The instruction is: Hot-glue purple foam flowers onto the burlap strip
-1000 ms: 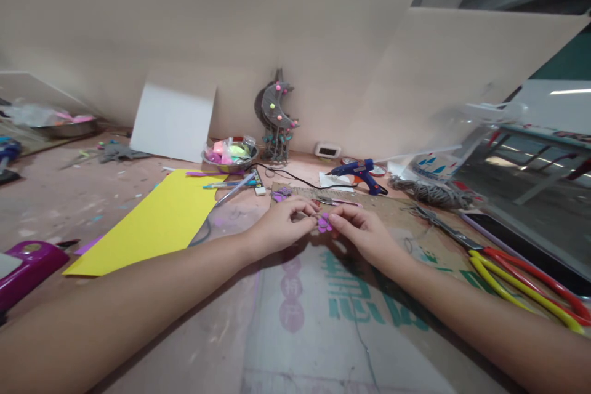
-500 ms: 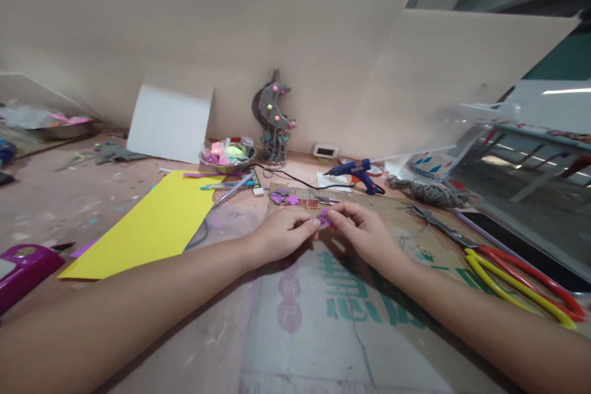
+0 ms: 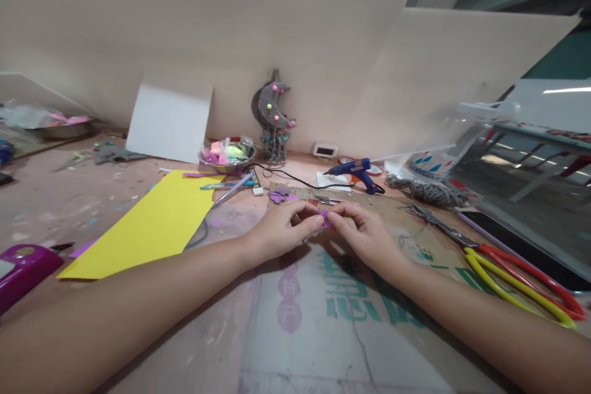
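My left hand and my right hand meet over the middle of the table, fingertips pinched together on a small purple paper flower piece. Most of the piece is hidden by the fingers. Both hands rest just above a flattened cardboard sheet with green print. More purple cut-outs lie a little beyond the hands.
A yellow paper sheet lies left. A steel bowl of coloured scraps, pens, a grey moon ornament, a blue glue gun, grey twine, red-and-yellow-handled shears and a purple stapler surround the hands.
Both hands stayed pinched on the purple piece; the fingers closed over it more, so less of it shows. The view shifted slightly.
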A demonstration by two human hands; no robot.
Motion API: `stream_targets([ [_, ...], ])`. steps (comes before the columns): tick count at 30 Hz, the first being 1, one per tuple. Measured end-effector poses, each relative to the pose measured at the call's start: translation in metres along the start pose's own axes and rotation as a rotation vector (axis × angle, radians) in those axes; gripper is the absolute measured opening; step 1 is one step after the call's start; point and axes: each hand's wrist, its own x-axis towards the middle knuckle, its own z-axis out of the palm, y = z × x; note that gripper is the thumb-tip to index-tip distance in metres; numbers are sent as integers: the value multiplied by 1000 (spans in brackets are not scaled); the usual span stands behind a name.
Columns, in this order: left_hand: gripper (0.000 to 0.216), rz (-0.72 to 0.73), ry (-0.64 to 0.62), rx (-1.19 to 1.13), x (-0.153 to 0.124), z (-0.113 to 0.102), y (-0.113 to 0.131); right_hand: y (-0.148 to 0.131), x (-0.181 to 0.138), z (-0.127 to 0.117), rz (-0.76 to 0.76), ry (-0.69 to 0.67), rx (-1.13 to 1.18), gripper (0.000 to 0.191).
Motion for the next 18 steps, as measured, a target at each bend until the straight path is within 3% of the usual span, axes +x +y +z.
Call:
stream_targets([
  [4, 26, 56, 104, 47, 1, -4, 2, -2, 0, 0, -17, 0, -9, 21],
  [18, 21, 48, 92, 184, 1, 0, 1, -1, 0, -1, -1, -50, 18, 22],
])
